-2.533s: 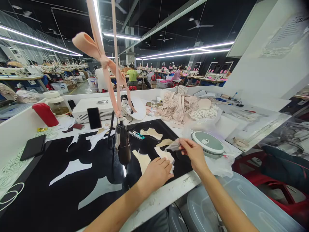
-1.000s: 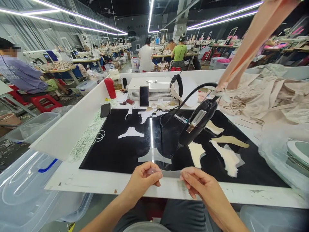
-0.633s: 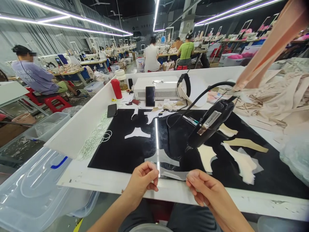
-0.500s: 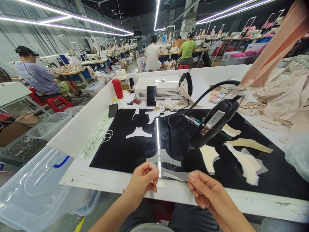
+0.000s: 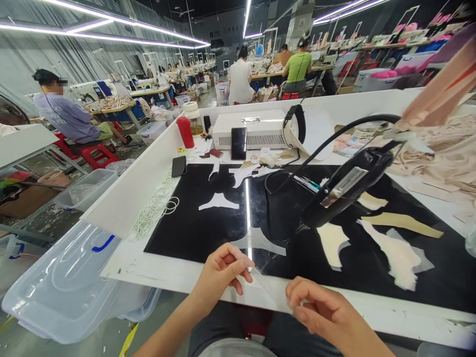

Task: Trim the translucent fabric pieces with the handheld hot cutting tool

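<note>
My left hand (image 5: 220, 272) pinches one end of a thin clear film piece (image 5: 266, 285) at the table's near edge. My right hand (image 5: 323, 313) pinches the other end, fingers curled. The film stretches between them over the white table edge (image 5: 178, 277). Just beyond lies the black work mat (image 5: 208, 218) with white and cream cut fabric pieces (image 5: 397, 255). A black hand tool (image 5: 344, 186) hangs on a cord above the mat, right of my hands.
A clear plastic bin (image 5: 70, 287) sits on the floor at my left. At the table's back stand a white box machine (image 5: 256, 134), a phone (image 5: 238, 143), a red bottle (image 5: 185, 132). White rings (image 5: 156, 208) lie at left, beige fabric piles (image 5: 442, 148) at right. People work at other tables behind.
My view swung left from the right side of the table. Both hands brought the clear film to the near edge, and my right hand has now dropped lower and closer to me.
</note>
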The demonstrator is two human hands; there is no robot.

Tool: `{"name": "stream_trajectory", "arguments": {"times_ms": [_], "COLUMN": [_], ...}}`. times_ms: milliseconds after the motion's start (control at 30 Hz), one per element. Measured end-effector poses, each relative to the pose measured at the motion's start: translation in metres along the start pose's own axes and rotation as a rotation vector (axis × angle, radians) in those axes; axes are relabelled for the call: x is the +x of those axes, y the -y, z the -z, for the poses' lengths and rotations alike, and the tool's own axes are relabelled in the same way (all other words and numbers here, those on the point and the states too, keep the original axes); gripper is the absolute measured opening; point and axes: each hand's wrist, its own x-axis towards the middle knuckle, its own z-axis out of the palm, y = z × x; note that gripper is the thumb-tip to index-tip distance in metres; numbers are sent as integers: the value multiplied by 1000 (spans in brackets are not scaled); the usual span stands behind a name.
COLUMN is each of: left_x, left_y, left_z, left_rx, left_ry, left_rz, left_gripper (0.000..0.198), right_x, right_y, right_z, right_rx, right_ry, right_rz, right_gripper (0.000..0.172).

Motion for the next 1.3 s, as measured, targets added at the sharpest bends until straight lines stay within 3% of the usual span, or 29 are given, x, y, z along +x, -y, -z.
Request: {"name": "stream_trajectory", "arguments": {"times_ms": [233,333,433,567,667,767,900,967,1133,1300], "left_x": [-3,-5,-7,-9,-8,-3,5,8,10,17], "left_y": [-4,-6,-9,-11,-9,-8,-15,-21,-25,-20], "left_z": [4,2,1,3,5,7,9,8,-7,-18], "left_rx": [-34,-31,28,122,158,177,379,451,395,243], "left_ry": [261,330,348,363,332,179,-26,-17,188,116], "left_rz": [-265,-296,-260,-231,-197,-157,-191,-229,-174,-4], "left_gripper": [16,14,15,12,20,27,18,19,22,23], "right_x": [5,8,11,19,24,24,22,23,30,37], "right_y": [9,6,2,1,7,16,27,30,32,23], "right_z": [10,-5,-25,-38,-36,-33,-31,-30,-27,-25], "right_rx": [-36,-76,38,172,109,41,-22,-51,-92,-17], "right_ry": [-276,-249,-124,-48,-129,-154,-123,-99,-103,-199], "right_rz": [-2,-65,-112,-99,-37,11,15,9,2,60], "right_gripper": [49,53,59,45,35,31,31,30,29,38]}}
